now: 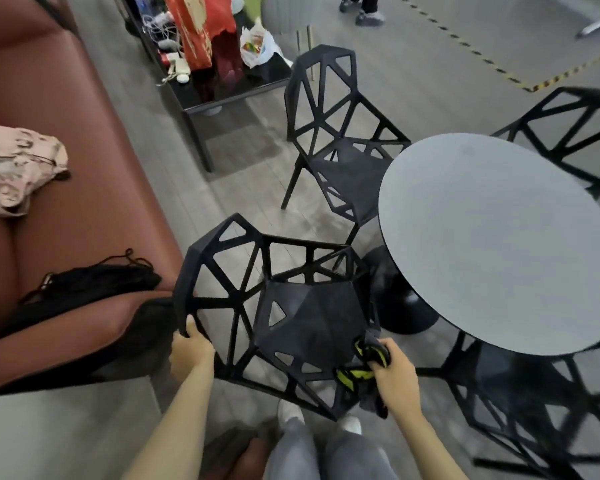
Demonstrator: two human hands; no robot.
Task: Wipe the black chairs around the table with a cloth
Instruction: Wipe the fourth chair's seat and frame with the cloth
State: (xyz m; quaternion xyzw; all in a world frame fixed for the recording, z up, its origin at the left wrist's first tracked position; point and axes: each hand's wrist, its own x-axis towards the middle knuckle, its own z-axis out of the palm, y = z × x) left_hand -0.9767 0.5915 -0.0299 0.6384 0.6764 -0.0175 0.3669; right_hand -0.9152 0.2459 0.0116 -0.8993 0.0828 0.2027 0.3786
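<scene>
We stood over the nearest black plastic chair [284, 306], a hard faceted shell of angular struts with triangular cut-outs through which the grey plank floor [243, 161] showed. Our left hand [191, 348] had its fingers curled over the lower edge of the chair's open-lattice backrest, gripping it. Our right hand [394, 372] clenched a bunched dark cloth with yellow-green trim [366, 363] and pressed it against the seat's near right edge, part of the cloth hanging below the rim. Just to the right rose the round table with a smooth matte grey top [499, 244] on a black pedestal base [400, 306], the base close beside the chair's far corner. A second black lattice chair [336, 140] stood beyond, its seat tucked near the table's left rim; a third black chair [575, 133] showed behind the table, and a fourth black chair [520, 410] sat partly under its near edge at lower right. To the left ran a smooth reddish-brown leather sofa [77, 216], crowding the chair's backrest, with a crumpled pale pink garment [18, 168] and a black corded bundle [94, 282] lying on it. Farther back a glossy black low table [222, 88] carried red bags and white cables. Our grey trouser legs [323, 452] and white shoes showed below.
</scene>
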